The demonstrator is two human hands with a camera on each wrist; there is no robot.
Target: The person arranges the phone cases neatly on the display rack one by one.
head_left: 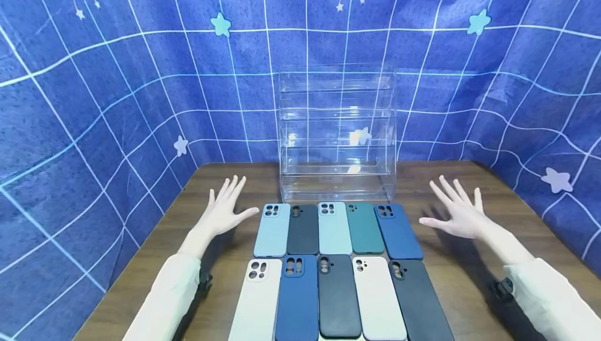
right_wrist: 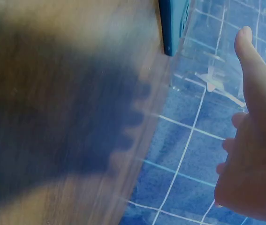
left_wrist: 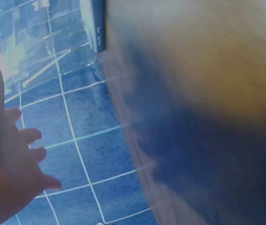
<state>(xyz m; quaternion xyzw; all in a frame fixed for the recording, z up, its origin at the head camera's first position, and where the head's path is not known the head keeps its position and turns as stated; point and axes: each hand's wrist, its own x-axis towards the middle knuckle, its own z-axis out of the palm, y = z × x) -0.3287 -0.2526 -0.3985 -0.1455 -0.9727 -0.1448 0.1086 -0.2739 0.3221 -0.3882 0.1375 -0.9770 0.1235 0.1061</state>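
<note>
Phone cases lie in two rows on the wooden table. The back row runs from a light blue case (head_left: 272,231) through a black one (head_left: 303,230), a paler blue one (head_left: 335,229) and a green one (head_left: 365,229) to a dark blue one (head_left: 399,232). In front lie white, dark blue and black cases, among them a white case (head_left: 379,299). My left hand (head_left: 223,212) hovers with spread fingers left of the back row, holding nothing. On the other side, my right hand (head_left: 459,210) is spread likewise, near the dark blue case (right_wrist: 174,28).
A clear tiered acrylic rack (head_left: 338,135) stands at the back of the wooden table (head_left: 235,174), just behind the cases. Blue gridded cloth (head_left: 141,70) with stars and clouds hangs behind and along both sides.
</note>
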